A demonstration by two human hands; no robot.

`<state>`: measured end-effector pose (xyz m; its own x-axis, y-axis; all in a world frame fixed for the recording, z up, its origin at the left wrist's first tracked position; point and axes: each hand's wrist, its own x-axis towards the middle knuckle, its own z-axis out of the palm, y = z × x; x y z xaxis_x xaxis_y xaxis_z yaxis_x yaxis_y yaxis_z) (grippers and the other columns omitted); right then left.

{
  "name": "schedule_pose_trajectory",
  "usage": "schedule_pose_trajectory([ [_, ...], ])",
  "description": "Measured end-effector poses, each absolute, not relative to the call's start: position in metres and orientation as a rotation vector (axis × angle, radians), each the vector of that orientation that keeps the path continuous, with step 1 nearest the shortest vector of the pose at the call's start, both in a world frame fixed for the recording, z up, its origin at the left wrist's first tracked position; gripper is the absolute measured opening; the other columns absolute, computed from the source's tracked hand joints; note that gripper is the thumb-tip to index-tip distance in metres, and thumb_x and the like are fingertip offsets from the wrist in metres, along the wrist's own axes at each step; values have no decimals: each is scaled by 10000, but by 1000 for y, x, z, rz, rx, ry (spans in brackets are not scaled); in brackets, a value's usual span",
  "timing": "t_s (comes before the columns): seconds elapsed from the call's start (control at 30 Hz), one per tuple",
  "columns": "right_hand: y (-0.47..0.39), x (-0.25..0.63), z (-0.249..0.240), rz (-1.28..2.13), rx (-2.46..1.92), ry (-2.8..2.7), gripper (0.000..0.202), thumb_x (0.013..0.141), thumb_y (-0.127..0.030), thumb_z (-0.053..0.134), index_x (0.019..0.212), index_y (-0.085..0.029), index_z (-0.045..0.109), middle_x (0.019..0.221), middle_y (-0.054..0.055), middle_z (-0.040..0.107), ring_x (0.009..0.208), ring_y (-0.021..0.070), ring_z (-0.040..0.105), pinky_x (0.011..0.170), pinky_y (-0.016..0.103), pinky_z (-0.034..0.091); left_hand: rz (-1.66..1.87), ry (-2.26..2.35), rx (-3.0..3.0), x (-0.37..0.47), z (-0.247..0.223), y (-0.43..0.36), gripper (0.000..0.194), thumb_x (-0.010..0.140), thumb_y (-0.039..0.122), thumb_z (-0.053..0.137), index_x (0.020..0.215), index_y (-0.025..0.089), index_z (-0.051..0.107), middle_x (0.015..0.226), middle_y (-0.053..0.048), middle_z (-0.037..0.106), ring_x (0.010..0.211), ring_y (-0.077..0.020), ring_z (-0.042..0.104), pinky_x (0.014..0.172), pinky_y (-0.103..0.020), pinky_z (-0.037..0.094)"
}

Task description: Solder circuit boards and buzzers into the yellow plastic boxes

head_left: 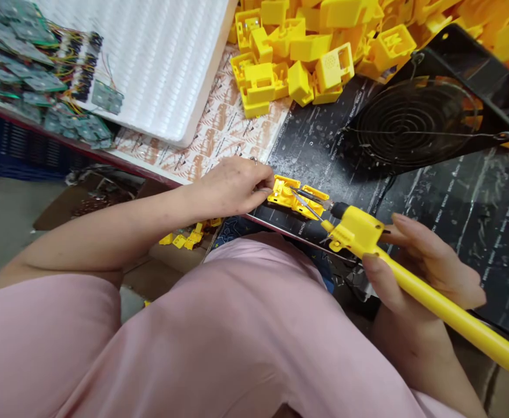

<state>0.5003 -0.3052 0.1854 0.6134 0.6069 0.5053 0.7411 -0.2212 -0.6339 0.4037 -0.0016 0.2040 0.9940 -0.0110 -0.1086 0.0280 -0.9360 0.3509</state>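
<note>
My left hand (241,184) is closed, thumb and fingers pinched at the left edge of a small open yellow plastic housing (285,191). Beside it, to the right, lies another open yellow housing (313,200), close against the first. My right hand (428,267) is wrapped round a yellow soldering iron (361,230) with a dark collar and a thin metal feed tube below the tip. The iron slants down to the left, and its tip reaches over the left housing. Whether the tip touches anything inside cannot be made out.
A black fan (415,122) stands on the dark bench mat (467,191) at the right. Behind are heaped yellow housings (302,49). A white foam sheet (150,64) and green circuit boards (19,64) with wires lie at the left. Yellow pieces (188,237) sit below the bench edge.
</note>
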Motion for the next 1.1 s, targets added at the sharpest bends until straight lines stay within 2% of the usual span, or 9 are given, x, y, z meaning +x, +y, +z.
schedule_pose_trajectory([
  [0.1,-300,502,192,-185,-1817,-1190,641,790,-171,858,1389,-291,664,1064,42,792,809,206,752,674,327,632,-210,33,2840,406,207,-6,291,917,272,507,999,168,765,854,-67,780,811,-218,736,711,-287,484],
  [0.2,-297,508,199,-112,-1731,-1347,586,803,-134,849,1347,-246,662,920,33,775,788,188,746,651,297,630,-237,61,2914,409,210,-11,316,913,292,481,993,165,759,862,-85,783,822,-246,745,681,-308,476],
  [0.33,-292,511,203,-49,-1775,-1422,103,950,-312,739,1014,-237,709,820,19,752,761,162,745,660,269,625,-316,61,2964,413,215,-14,305,887,281,477,964,172,751,833,-77,781,807,-251,750,652,-311,451],
  [0.43,-287,512,206,56,-1866,-1500,203,995,-373,672,850,-233,699,778,17,742,765,159,755,700,261,633,-399,71,2978,416,220,-17,288,868,257,488,962,174,747,828,-71,779,818,-263,754,651,-319,440],
  [0.57,-278,518,214,15,-1789,-1616,96,897,-236,789,914,-211,698,863,24,768,796,162,757,721,265,645,-439,76,2983,419,222,-18,260,835,240,510,933,175,741,811,-69,774,822,-279,755,642,-327,428],
  [0.7,-270,526,221,-116,-1596,-1714,261,777,-107,868,950,-158,679,846,44,756,746,148,736,687,242,634,-422,44,2977,421,221,-18,260,828,231,506,925,170,738,804,-71,771,808,-273,747,641,-325,432],
  [0.83,-268,523,230,-92,-1641,-1707,244,773,-114,875,923,-168,690,833,39,756,732,149,740,683,242,633,-489,20,2975,423,223,-19,277,835,220,503,954,159,746,838,-79,777,824,-281,742,666,-335,451],
  [1.0,-274,509,243,35,-1840,-1567,205,853,-94,794,938,-236,673,894,11,761,832,164,748,748,305,654,-550,12,2968,426,224,-19,303,858,231,500,988,145,760,873,-92,781,852,-281,742,709,-337,464],
  [1.1,-286,512,244,74,-1838,-1492,161,865,-172,813,931,-255,693,852,2,750,838,159,747,741,289,643,-558,-3,2973,427,225,-18,309,866,235,494,989,147,764,878,-90,782,854,-273,741,711,-329,458],
])
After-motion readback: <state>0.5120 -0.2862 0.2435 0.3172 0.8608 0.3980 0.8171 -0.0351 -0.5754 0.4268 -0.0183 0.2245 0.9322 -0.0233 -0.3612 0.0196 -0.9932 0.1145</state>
